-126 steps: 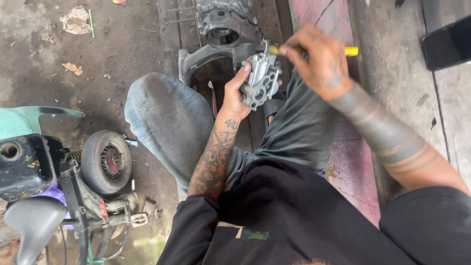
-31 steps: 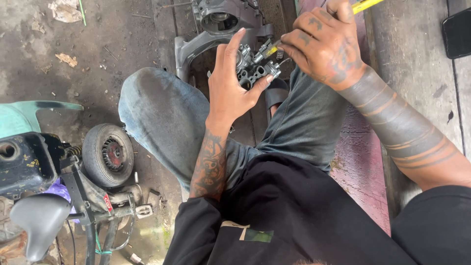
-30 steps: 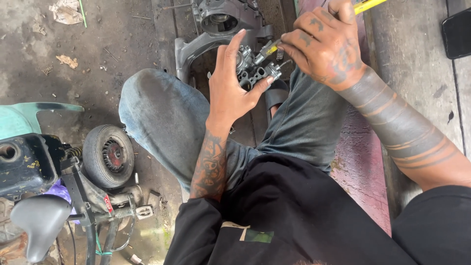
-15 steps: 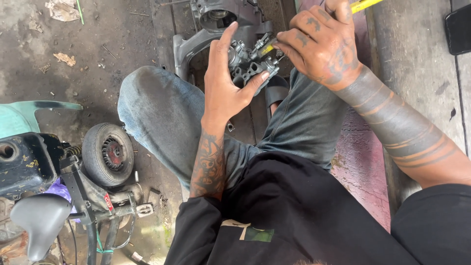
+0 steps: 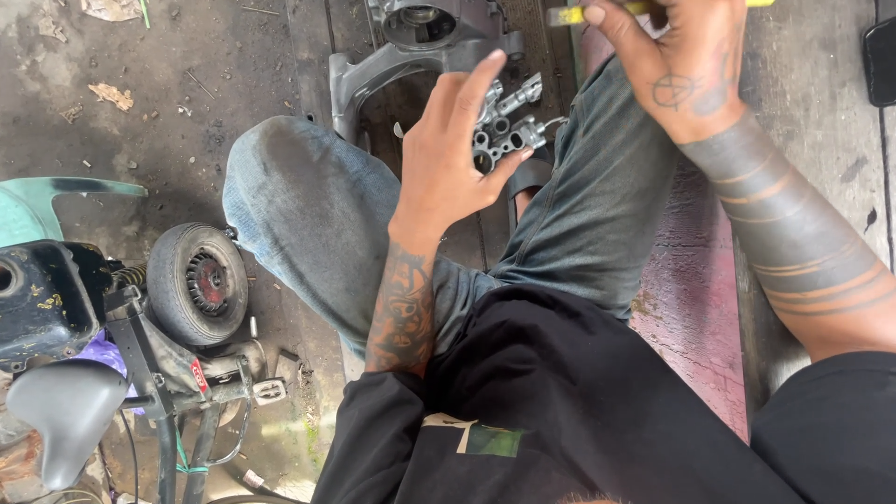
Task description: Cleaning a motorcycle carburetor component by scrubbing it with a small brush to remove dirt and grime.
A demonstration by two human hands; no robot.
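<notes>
My left hand point(image 5: 453, 154) grips a small grey metal carburetor body point(image 5: 504, 126) with several round bores, held above my lap between my knees. My right hand point(image 5: 677, 61) is raised at the top edge of the view, away from the part, closed on a yellow-handled screwdriver point(image 5: 569, 14) whose handle pokes out to the left. Both forearms are tattooed. I sit in blue jeans and a black shirt.
A grey engine casing point(image 5: 420, 42) lies on the dirty concrete floor beyond my knees. At the left stands a small bike with a black wheel point(image 5: 196, 280), a grey seat point(image 5: 65, 415) and a teal panel point(image 5: 37, 205). A worn pink plank point(image 5: 700, 299) lies under my right side.
My right hand with the screwdriver has lifted up and away from the carburetor body. My left hand has turned the part, its fingers now wrapped over it.
</notes>
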